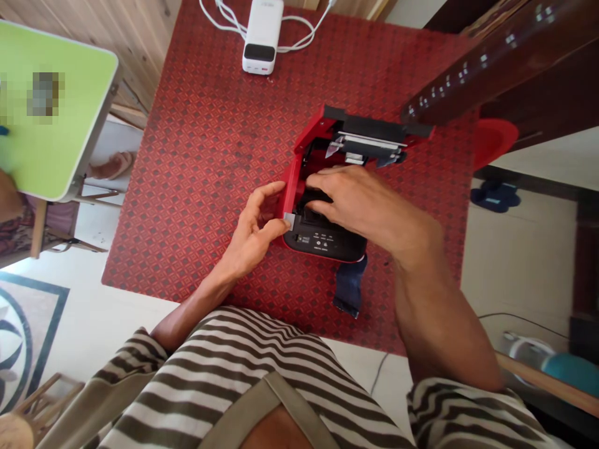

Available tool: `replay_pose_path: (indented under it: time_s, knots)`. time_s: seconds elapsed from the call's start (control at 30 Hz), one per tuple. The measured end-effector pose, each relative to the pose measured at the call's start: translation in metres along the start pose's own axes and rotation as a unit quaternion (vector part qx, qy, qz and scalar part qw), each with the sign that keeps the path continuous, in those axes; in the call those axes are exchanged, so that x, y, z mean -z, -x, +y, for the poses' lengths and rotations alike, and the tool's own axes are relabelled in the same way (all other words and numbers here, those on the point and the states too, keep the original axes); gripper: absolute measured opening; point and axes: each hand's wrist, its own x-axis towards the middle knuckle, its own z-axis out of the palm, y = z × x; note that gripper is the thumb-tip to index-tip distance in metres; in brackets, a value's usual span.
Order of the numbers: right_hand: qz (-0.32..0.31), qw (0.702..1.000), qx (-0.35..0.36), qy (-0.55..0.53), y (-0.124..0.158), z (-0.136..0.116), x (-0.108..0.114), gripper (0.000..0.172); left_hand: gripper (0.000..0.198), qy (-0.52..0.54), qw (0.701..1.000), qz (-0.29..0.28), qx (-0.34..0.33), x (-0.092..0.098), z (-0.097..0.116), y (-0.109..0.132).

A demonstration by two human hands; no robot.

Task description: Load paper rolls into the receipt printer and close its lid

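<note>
A red and black machine that looks like a small label printer (322,243) sits on the table with its lid (369,130) raised. My left hand (255,231) grips the printer's left side, the thumb on a grey piece (289,221) at the front corner and the fingers along the red edge. My right hand (358,196) reaches into the open body from the right. Its thumb and index finger are bent around a dark area inside, and the fingertips are partly hidden. A dark blue strip of cloth (350,290) pokes out from under the printer's front.
The red patterned table (210,156) carries a white power bank (262,37) with white cables at the far side. A dark glossy post (468,68) leans in at the right. At the left stands a green table (88,81), with another person's foot (112,167) beside it.
</note>
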Motion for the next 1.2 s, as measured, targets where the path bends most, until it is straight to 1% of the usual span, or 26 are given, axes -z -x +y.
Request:
replay_pose_path:
  time_s: [0.1,0.2,0.3,0.4,0.47,0.53,0.57,0.63,0.67,0.73,0.8,0.87,0.93,1.0,1.1,1.2]
  knots:
    - [0.022,0.999,-0.019,-0.02,0.007,-0.004,0.008,0.019,0.066,-0.003,1.0,0.005,0.003,0.0,0.001,0.0]
    - [0.06,0.996,-0.044,-0.051,0.021,-0.016,0.019,0.018,0.065,-0.002,1.0,0.004,0.003,0.0,0.001,0.0]
    - [0.116,0.989,-0.051,-0.083,0.039,-0.03,0.033,0.019,0.066,-0.004,1.0,0.001,0.002,0.002,-0.001,0.0]
    - [0.184,0.97,-0.049,-0.151,0.062,-0.036,0.043,0.024,0.066,-0.02,1.0,0.005,0.001,0.005,-0.004,-0.002]
    - [0.234,0.945,-0.063,-0.219,0.079,-0.031,0.043,0.024,0.067,-0.021,1.0,0.008,-0.005,0.006,-0.006,-0.003]
    - [0.302,0.906,-0.098,-0.281,0.095,-0.017,0.034,0.024,0.067,-0.015,1.0,0.009,-0.009,0.007,-0.008,-0.005]
    - [0.343,0.882,-0.119,-0.301,0.102,-0.007,0.026,0.029,0.067,-0.011,1.0,0.009,-0.011,0.008,-0.009,-0.005]
    - [0.398,0.839,-0.179,-0.325,0.114,0.018,0.003,0.04,0.068,-0.009,1.0,0.012,-0.014,0.008,-0.01,-0.007]
    - [0.392,0.832,-0.209,-0.331,0.118,0.031,-0.01,0.041,0.069,-0.011,1.0,0.011,-0.016,0.009,-0.01,-0.007]
    - [0.381,0.831,-0.259,-0.31,0.122,0.055,-0.037,0.041,0.07,-0.011,1.0,0.012,-0.024,0.009,-0.012,-0.009]
    - [0.411,0.815,-0.298,-0.279,0.122,0.074,-0.06,0.043,0.07,-0.009,0.999,0.011,-0.029,0.01,-0.014,-0.011]
    - [0.439,0.797,-0.315,-0.269,0.118,0.085,-0.078,0.041,0.07,-0.013,0.999,0.014,-0.034,0.011,-0.015,-0.012]
    - [0.452,0.79,-0.317,-0.268,0.111,0.086,-0.089,0.037,0.069,-0.025,0.999,0.021,-0.038,0.012,-0.017,-0.012]
    - [0.455,0.792,-0.308,-0.265,0.103,0.08,-0.096,0.037,0.069,-0.036,0.998,0.03,-0.04,0.013,-0.019,-0.012]
    - [0.451,0.807,-0.281,-0.258,0.092,0.063,-0.101,0.039,0.071,-0.043,0.998,0.029,-0.041,0.017,-0.022,-0.013]
    - [0.428,0.827,-0.254,-0.263,0.091,0.048,-0.1,0.032,0.072,-0.046,0.997,0.017,-0.051,0.021,-0.025,-0.014]
